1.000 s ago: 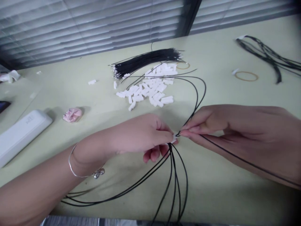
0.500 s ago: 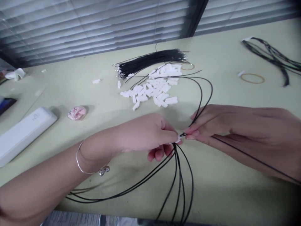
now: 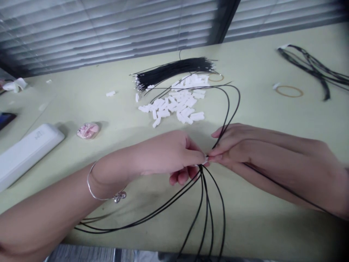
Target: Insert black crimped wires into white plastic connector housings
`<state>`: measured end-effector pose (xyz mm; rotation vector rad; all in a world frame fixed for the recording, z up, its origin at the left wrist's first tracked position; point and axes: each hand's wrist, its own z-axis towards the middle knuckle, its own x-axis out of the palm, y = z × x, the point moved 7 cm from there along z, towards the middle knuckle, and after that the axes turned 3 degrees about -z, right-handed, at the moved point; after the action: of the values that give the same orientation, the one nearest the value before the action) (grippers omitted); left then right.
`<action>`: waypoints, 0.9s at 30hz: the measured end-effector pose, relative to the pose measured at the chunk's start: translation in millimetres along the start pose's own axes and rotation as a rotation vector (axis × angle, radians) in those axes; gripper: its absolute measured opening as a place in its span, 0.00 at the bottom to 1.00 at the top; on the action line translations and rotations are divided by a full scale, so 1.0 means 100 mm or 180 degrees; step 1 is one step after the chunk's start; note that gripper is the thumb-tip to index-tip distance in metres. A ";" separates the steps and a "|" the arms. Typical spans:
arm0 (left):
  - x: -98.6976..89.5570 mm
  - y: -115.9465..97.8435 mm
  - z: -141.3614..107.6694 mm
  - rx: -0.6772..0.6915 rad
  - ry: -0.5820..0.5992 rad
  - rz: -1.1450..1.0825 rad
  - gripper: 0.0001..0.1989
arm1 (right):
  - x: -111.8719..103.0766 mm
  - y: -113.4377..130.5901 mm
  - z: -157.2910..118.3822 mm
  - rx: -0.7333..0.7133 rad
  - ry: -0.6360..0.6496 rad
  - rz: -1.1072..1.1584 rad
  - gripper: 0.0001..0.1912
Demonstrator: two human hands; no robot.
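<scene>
My left hand (image 3: 174, 154) is closed on a small white connector housing (image 3: 205, 159), mostly hidden by the thumb and fingers. Several black wires (image 3: 203, 196) fan down from it, some bending left under my forearm and others hanging past the table's front edge. My right hand (image 3: 240, 145) pinches thin black wires (image 3: 225, 123) right at the connector, its fingertips touching my left thumb. Two of those wires loop up and back over a pile of white connector housings (image 3: 180, 102). One more black wire runs along under my right palm toward the lower right.
Behind the housings lies a thick bundle of black wires (image 3: 174, 71) with silvery ends. At the right are a tied black wire harness (image 3: 313, 67) and a tan ring (image 3: 290, 91). A long white case (image 3: 29, 154) and a small pink object (image 3: 87, 130) lie left on the table (image 3: 122, 120).
My right hand has moved slightly left, its fingertips now against the connector, and the looped wires shifted left with it. My left hand keeps its grip on the connector.
</scene>
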<state>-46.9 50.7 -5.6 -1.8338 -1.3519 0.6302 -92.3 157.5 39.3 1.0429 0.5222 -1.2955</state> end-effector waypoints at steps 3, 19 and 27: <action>0.00 0.00 0.00 -0.0056 -0.0032 0.0032 0.20 | 0.00 0.09 0.05 -0.0467 0.0084 0.0060 0.12; 0.02 0.07 -0.01 0.0177 0.0187 0.0119 0.13 | -0.27 -0.39 0.33 0.1060 0.0580 0.1318 0.13; 0.03 0.10 0.01 0.0145 0.0193 -0.0209 0.10 | 0.02 -0.96 1.32 0.1290 0.1478 0.0597 0.23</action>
<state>-41.3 52.0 -13.8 -1.7514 -1.3416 0.5623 -212.2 50.7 68.4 1.7110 0.5010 -1.0107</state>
